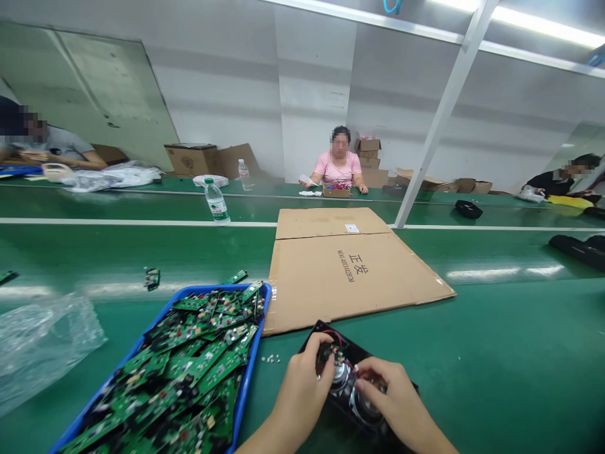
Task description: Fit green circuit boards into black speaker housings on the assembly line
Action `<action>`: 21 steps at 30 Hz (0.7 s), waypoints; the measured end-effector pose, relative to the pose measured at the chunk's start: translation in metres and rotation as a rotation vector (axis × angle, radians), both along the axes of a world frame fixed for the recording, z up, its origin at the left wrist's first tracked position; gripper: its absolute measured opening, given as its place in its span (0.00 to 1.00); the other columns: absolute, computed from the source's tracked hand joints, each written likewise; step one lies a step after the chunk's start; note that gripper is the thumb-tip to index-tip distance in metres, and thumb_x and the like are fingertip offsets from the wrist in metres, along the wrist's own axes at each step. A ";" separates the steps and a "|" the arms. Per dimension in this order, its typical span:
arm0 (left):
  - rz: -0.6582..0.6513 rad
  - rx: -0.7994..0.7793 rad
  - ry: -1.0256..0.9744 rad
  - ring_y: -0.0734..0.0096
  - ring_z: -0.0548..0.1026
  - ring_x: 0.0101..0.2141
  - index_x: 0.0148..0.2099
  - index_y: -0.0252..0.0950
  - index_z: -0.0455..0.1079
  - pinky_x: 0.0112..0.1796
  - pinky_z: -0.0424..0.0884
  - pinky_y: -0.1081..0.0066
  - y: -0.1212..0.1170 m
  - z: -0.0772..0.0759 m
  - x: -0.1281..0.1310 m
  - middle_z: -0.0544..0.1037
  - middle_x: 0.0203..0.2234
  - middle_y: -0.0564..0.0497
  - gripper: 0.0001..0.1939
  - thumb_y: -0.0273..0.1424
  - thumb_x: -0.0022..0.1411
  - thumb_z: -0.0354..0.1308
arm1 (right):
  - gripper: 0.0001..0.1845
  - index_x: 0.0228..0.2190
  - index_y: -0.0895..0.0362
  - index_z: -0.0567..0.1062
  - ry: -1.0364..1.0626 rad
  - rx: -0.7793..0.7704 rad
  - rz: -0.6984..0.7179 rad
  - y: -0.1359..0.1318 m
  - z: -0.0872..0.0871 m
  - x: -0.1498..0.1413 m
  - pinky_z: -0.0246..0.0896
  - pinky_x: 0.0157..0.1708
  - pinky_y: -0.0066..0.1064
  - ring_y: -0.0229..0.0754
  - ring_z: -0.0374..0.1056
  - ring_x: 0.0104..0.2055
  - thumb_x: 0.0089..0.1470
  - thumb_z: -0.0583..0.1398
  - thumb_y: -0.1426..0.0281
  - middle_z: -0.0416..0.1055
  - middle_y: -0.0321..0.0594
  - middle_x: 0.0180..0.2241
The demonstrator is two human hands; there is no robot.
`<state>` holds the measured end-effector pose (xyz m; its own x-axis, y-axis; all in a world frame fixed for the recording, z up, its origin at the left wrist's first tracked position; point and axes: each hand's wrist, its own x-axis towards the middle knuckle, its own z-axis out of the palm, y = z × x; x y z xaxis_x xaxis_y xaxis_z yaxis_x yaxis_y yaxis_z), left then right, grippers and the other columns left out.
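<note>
A black speaker housing [347, 353] lies on the green bench at the bottom centre, with two round metal speaker drivers and thin red wires inside. My left hand [300, 391] rests on its left side, fingers curled over the left driver. On the right side, my right hand [399, 400] pinches something small beside the wires. What the fingertips grip is too small to name. A blue tray [250, 372] heaped with green circuit boards [189, 372] stands just left of my left hand.
A flattened cardboard sheet [350, 271] lies behind the housing. A clear plastic bag [42, 343] is at the left, a water bottle [217, 202] farther back. Small screws [271, 359] lie by the tray. Three other people sit at the far benches, with cardboard boxes.
</note>
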<state>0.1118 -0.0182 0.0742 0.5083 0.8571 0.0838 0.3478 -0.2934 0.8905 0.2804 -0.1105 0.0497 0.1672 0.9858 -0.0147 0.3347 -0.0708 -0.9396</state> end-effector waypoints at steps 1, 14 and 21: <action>0.009 0.011 -0.002 0.58 0.83 0.34 0.45 0.38 0.68 0.30 0.73 0.68 -0.001 -0.003 0.001 0.82 0.31 0.47 0.13 0.37 0.64 0.48 | 0.12 0.34 0.56 0.77 -0.106 0.078 0.016 -0.001 -0.002 -0.001 0.64 0.37 0.30 0.42 0.70 0.36 0.60 0.57 0.62 0.75 0.40 0.33; -0.049 0.239 -0.023 0.65 0.82 0.28 0.46 0.40 0.70 0.32 0.78 0.70 -0.015 -0.020 0.007 0.84 0.30 0.51 0.11 0.32 0.66 0.49 | 0.21 0.30 0.55 0.71 -0.613 0.349 -0.027 0.002 -0.024 -0.001 0.60 0.33 0.30 0.40 0.69 0.33 0.72 0.47 0.64 0.72 0.38 0.29; -0.134 0.321 0.000 0.65 0.83 0.31 0.49 0.39 0.71 0.35 0.78 0.71 -0.015 -0.027 0.007 0.85 0.34 0.48 0.13 0.29 0.67 0.48 | 0.12 0.29 0.56 0.71 -0.692 0.223 0.052 0.002 -0.024 0.002 0.61 0.36 0.29 0.41 0.70 0.36 0.64 0.52 0.74 0.73 0.38 0.32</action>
<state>0.1187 -0.0332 0.0472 0.6148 0.7122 0.3389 0.2867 -0.6021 0.7452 0.2825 -0.1083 0.0256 0.0183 0.9601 0.2791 0.8552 0.1296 -0.5018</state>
